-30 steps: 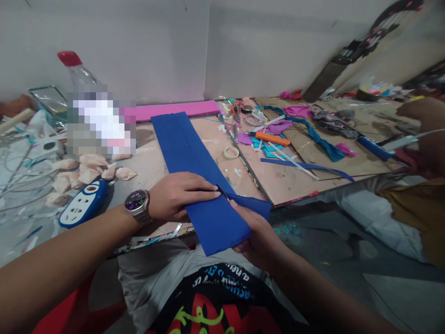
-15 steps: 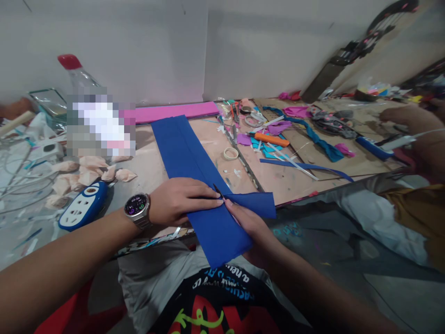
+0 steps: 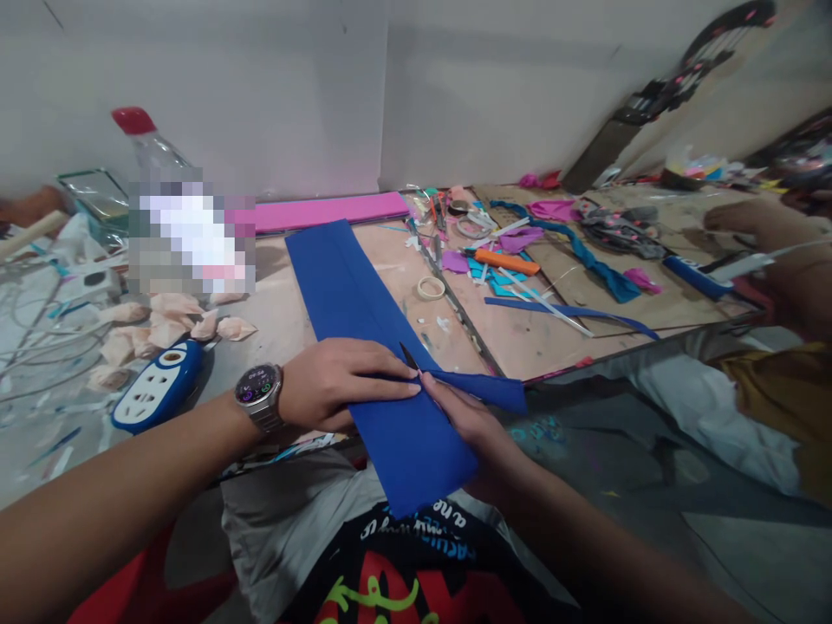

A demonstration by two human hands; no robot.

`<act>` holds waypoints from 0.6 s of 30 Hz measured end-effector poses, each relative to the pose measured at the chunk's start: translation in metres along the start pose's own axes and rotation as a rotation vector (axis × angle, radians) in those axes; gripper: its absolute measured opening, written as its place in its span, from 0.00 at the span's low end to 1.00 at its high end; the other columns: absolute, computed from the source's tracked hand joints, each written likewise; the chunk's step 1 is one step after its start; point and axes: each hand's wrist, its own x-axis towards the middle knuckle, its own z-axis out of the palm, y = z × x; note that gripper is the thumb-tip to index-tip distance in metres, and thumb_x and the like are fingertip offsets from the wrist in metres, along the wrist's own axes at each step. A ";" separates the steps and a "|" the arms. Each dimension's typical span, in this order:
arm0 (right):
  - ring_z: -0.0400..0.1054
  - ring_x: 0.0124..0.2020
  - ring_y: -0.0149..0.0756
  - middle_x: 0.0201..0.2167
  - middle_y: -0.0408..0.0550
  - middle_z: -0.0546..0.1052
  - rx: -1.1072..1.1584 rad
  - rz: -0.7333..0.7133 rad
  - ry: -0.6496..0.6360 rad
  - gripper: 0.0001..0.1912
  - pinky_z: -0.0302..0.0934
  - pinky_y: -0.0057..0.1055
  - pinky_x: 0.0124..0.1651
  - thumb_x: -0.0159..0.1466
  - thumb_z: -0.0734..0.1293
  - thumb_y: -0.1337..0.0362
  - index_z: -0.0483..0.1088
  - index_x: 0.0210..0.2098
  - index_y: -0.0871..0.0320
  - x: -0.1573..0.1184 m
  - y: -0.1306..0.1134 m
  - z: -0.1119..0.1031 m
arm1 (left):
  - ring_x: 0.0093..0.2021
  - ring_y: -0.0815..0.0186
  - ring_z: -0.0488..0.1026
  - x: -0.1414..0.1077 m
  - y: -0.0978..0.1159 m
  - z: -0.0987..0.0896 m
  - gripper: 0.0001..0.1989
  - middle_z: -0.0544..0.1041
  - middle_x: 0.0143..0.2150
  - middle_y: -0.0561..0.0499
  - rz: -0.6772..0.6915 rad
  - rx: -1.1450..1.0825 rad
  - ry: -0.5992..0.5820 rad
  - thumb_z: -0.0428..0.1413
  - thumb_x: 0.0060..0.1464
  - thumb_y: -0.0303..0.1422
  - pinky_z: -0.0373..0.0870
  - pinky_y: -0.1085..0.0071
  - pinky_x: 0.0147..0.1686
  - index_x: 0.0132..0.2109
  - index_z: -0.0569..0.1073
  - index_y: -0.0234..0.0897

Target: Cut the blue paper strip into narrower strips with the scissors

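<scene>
A long sheet of blue crepe paper (image 3: 344,286) lies across the table and hangs past its front edge toward my lap. My left hand (image 3: 344,381), with a watch on its wrist, rests flat over the sheet with fingers stretched out. Close to those fingertips, my right hand (image 3: 458,407) is closed around scissors (image 3: 408,356). Only their dark pointed tip shows; the handles are hidden under the hand and paper. A narrower blue strip (image 3: 497,392) parts from the sheet at the blade and sticks out to the right above my right hand.
A blue-and-white power strip (image 3: 154,386) and peach paper pieces (image 3: 170,322) lie at left. Behind is folded pink paper (image 3: 331,211). A tape roll (image 3: 430,289), an orange cutter (image 3: 507,262) and scraps lie right of centre. Another person's hand (image 3: 747,221) is at far right.
The narrow blue strip has shifted slightly right and folded lower. More of the scissors' tip shows, and the sheet's near end hangs a little lower. Both hands have barely moved.
</scene>
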 end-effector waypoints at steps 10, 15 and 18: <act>0.74 0.57 0.49 0.53 0.49 0.82 -0.060 -0.088 0.131 0.21 0.72 0.37 0.54 0.58 0.77 0.49 0.84 0.46 0.53 0.001 0.000 -0.004 | 0.59 0.51 0.77 -0.005 -0.009 0.003 0.25 0.79 0.59 0.36 -0.045 0.050 0.027 0.53 0.64 0.35 0.76 0.53 0.58 0.65 0.70 0.34; 0.70 0.64 0.50 0.57 0.48 0.80 -0.121 -0.121 0.143 0.18 0.70 0.38 0.60 0.59 0.77 0.50 0.84 0.44 0.53 -0.001 -0.004 -0.005 | 0.59 0.52 0.77 -0.009 -0.016 0.002 0.24 0.79 0.59 0.38 -0.071 0.153 0.025 0.54 0.64 0.35 0.75 0.52 0.59 0.65 0.70 0.35; 0.72 0.62 0.52 0.55 0.49 0.82 -0.066 -0.092 0.089 0.18 0.69 0.42 0.61 0.58 0.78 0.50 0.85 0.43 0.53 -0.002 -0.007 -0.003 | 0.59 0.53 0.76 -0.010 -0.017 0.002 0.24 0.79 0.60 0.39 -0.063 0.171 0.012 0.54 0.64 0.35 0.75 0.53 0.60 0.65 0.70 0.37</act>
